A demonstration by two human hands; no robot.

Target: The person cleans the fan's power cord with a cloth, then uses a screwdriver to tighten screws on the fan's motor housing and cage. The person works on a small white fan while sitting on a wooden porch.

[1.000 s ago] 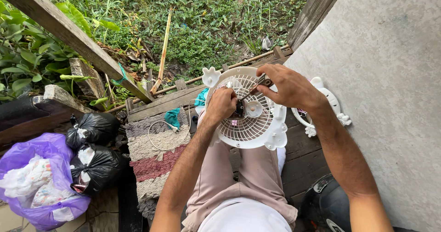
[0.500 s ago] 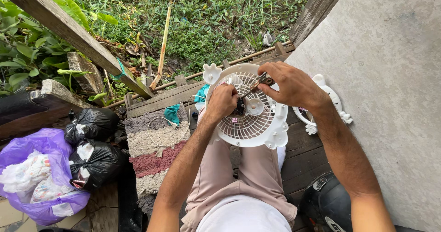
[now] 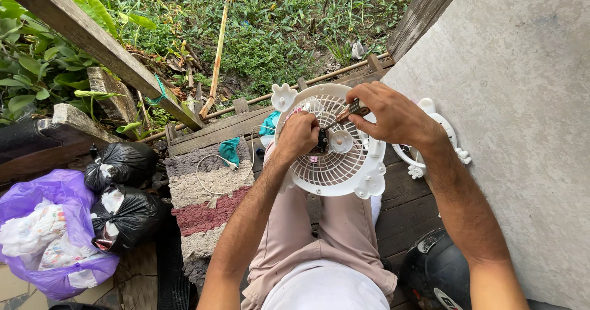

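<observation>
You sat with the white fan grille (image 3: 335, 162) resting on your lap, above the wooden deck (image 3: 405, 202). Your left hand (image 3: 299, 135) was clenched on the small dark part at its hub, while your right hand (image 3: 390, 114) gripped a screwdriver (image 3: 344, 114) angled toward it. Judging by this, you were working a hub screw; next, steady downward pressure was needed.

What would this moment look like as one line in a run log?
left hand: pinching dark part at fan grille centre | right hand: holding screwdriver to it | grille: resting on lap
</observation>
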